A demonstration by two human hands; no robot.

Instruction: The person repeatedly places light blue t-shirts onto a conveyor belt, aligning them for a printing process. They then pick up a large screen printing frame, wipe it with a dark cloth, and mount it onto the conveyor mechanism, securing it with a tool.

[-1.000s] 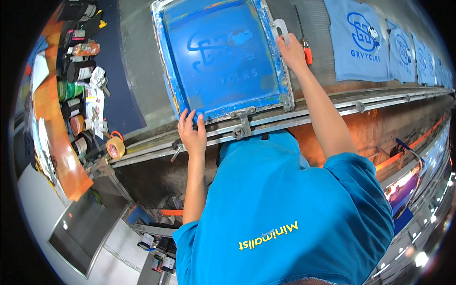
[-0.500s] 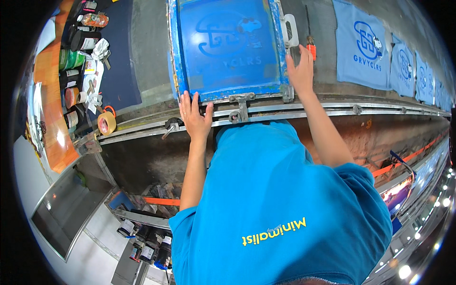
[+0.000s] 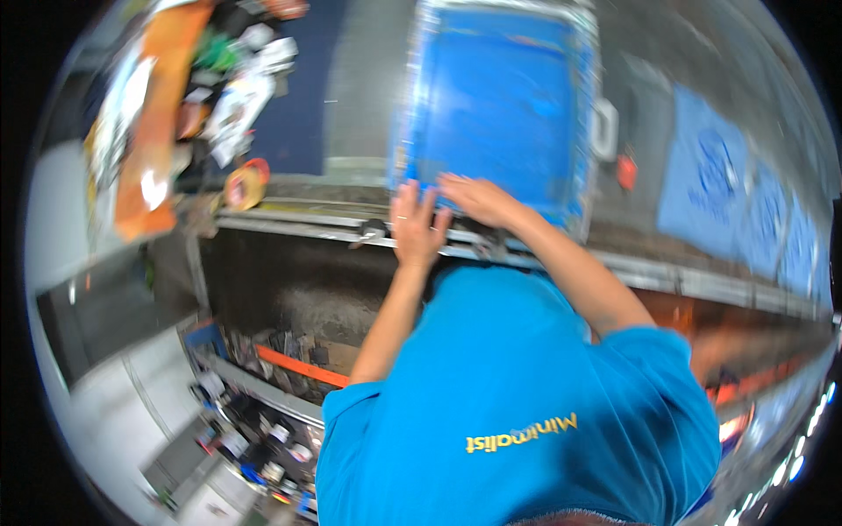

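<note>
A blue screen-printing frame (image 3: 581, 131) lies on the long table in front of me, with blue mesh inside it and a white handle (image 3: 605, 130) on its right side. My left hand (image 3: 417, 230) is at the frame's near left corner, fingers spread and pointing away from me. Close beside it, my right hand (image 3: 481, 202) reaches across over the frame's near edge, its fingers stretched out to the left. Neither hand grips anything. Motion blur hides whether the fingertips press on the frame.
Printed light-blue fabric pieces (image 3: 709, 180) lie in a row to the right, beyond a small red-orange object (image 3: 626, 173). A metal rail (image 3: 653, 273) runs along the table's near edge. A tape roll (image 3: 245, 187) and cluttered bottles stand at the left.
My right hand has moved left, from beside the frame's right edge to its near left corner, next to my left hand. The whole view has shifted and blurred.
</note>
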